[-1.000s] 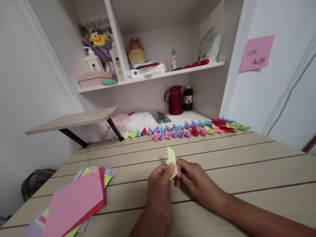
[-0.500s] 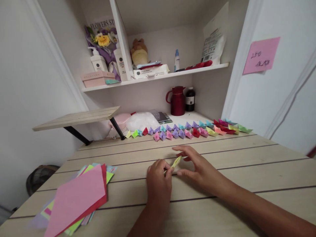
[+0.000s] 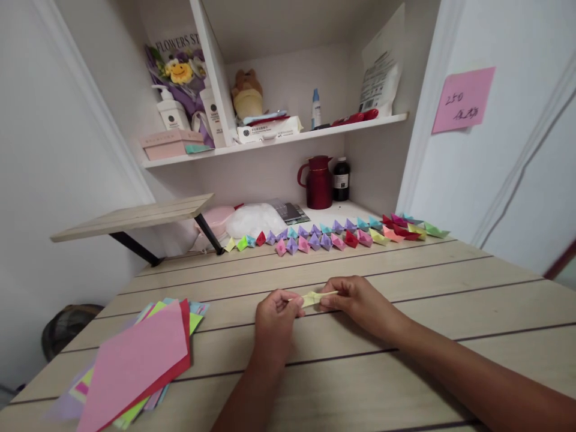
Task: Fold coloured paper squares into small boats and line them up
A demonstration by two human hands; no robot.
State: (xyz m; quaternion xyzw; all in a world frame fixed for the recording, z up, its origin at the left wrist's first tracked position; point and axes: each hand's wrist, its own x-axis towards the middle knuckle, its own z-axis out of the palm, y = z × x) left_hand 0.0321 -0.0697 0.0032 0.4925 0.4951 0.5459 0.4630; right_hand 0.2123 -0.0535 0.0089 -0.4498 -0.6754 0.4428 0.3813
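Fingers pinching narrow folded paper, grooved tabletop

Single head-worn view, looking forward and down from above the near side of the tabletop. Left hand and right hand close, below centre; shelf farther back, upper frame.

Slim, pale-yellow folded paper, roughly crosswise, one end in left grip, other in right grip.
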